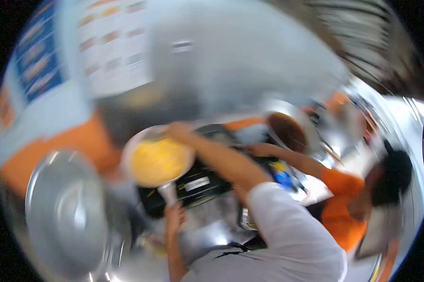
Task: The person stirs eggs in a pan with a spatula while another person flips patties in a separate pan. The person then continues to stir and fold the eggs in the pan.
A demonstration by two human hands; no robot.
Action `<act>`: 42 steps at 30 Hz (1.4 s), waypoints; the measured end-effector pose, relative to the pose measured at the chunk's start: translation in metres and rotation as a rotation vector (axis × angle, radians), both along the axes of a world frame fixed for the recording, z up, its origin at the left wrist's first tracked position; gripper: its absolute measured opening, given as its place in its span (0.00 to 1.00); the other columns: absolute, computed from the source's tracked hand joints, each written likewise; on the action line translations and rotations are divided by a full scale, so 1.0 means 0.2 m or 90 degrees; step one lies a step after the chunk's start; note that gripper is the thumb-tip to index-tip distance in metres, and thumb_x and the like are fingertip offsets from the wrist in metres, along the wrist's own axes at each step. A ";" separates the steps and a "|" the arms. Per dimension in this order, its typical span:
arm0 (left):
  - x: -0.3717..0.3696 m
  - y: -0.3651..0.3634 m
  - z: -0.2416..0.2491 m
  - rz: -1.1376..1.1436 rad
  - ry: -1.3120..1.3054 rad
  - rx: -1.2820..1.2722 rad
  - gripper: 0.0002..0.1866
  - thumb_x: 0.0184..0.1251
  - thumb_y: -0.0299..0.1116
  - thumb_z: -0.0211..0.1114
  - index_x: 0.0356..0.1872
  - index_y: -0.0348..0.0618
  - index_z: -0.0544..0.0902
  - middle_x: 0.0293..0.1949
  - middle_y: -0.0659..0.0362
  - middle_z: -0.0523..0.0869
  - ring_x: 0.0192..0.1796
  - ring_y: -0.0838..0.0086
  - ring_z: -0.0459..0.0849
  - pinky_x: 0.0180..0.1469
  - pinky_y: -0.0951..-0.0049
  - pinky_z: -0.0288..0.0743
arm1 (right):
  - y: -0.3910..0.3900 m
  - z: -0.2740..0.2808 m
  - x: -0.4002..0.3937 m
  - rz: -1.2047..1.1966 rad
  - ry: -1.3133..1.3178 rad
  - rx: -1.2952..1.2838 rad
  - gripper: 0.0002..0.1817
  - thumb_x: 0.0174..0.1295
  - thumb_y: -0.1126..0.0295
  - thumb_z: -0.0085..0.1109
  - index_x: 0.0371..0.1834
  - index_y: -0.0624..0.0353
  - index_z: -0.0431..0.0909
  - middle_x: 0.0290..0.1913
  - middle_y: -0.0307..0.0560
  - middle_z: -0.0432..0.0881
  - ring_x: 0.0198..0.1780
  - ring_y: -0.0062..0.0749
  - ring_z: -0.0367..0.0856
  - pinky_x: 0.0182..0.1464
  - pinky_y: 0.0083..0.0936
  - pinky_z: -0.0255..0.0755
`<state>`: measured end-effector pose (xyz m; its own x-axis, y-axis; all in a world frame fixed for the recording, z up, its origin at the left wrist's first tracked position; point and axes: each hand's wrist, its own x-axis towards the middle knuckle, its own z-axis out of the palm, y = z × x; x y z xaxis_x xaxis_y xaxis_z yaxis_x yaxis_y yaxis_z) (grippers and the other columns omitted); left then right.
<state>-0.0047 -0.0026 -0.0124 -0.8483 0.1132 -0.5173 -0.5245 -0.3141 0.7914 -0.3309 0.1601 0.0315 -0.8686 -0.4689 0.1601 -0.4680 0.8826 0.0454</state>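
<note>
A round pan (126, 157) with a pale rim holds yellow food (159, 162) that looks like egg. My left hand (175, 217) is closed round the pan's light handle (168, 193), which points toward me. My right hand (178, 130) reaches over the pan's far right rim, its fingers curled. A greyish shape shows beside those fingers over the food, too blurred to name. Beneath and to the right of the pan is a black stove (205, 185).
A large metal bowl (64, 216) stands at the left. To the right, a co-worker in an orange shirt (346, 211) stretches a hand (263, 150) toward the stove, near a tilted metal pot (308, 127) with brown contents. Posters (113, 47) hang on the wall.
</note>
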 end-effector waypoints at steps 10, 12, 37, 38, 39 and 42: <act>0.00 -0.02 0.08 0.029 -0.080 -0.009 0.17 0.67 0.38 0.62 0.51 0.51 0.65 0.24 0.66 0.67 0.19 0.81 0.64 0.18 0.79 0.59 | -0.11 0.37 0.12 -0.027 -0.121 0.040 0.13 0.61 0.65 0.54 0.43 0.55 0.86 0.47 0.52 0.85 0.51 0.50 0.84 0.52 0.44 0.77; 0.00 -0.01 0.13 0.036 -0.104 0.006 0.19 0.67 0.39 0.62 0.52 0.51 0.65 0.24 0.66 0.67 0.19 0.81 0.64 0.18 0.78 0.59 | -0.12 0.33 0.06 0.000 -0.108 0.032 0.13 0.61 0.65 0.54 0.43 0.55 0.86 0.47 0.52 0.85 0.51 0.50 0.84 0.52 0.44 0.77; -0.03 -0.01 0.21 -0.063 -0.153 -0.010 0.16 0.70 0.40 0.60 0.53 0.50 0.69 0.26 0.60 0.70 0.22 0.73 0.65 0.17 0.72 0.58 | -0.40 0.38 -0.20 0.169 -0.164 0.167 0.18 0.60 0.56 0.56 0.51 0.46 0.84 0.53 0.46 0.83 0.57 0.45 0.80 0.55 0.48 0.72; -0.03 0.00 0.24 -0.022 -0.155 0.041 0.13 0.69 0.41 0.60 0.46 0.49 0.69 0.24 0.61 0.69 0.20 0.74 0.64 0.17 0.73 0.58 | -0.36 0.47 -0.11 0.180 -0.137 0.167 0.17 0.60 0.56 0.56 0.49 0.46 0.85 0.50 0.45 0.85 0.53 0.44 0.82 0.52 0.46 0.75; -0.02 0.02 0.25 0.015 -0.157 0.095 0.11 0.69 0.41 0.61 0.38 0.48 0.69 0.22 0.63 0.68 0.19 0.74 0.63 0.18 0.74 0.58 | -0.39 0.40 -0.18 0.168 -0.130 0.162 0.18 0.60 0.54 0.56 0.49 0.46 0.85 0.51 0.45 0.84 0.54 0.44 0.81 0.54 0.48 0.73; 0.00 0.08 0.30 -0.004 -0.075 -0.100 0.14 0.68 0.43 0.61 0.33 0.48 0.67 0.21 0.64 0.67 0.19 0.74 0.63 0.18 0.73 0.59 | -0.42 0.46 -0.07 0.157 -0.044 0.239 0.16 0.61 0.56 0.55 0.50 0.42 0.84 0.52 0.38 0.84 0.54 0.37 0.82 0.53 0.43 0.74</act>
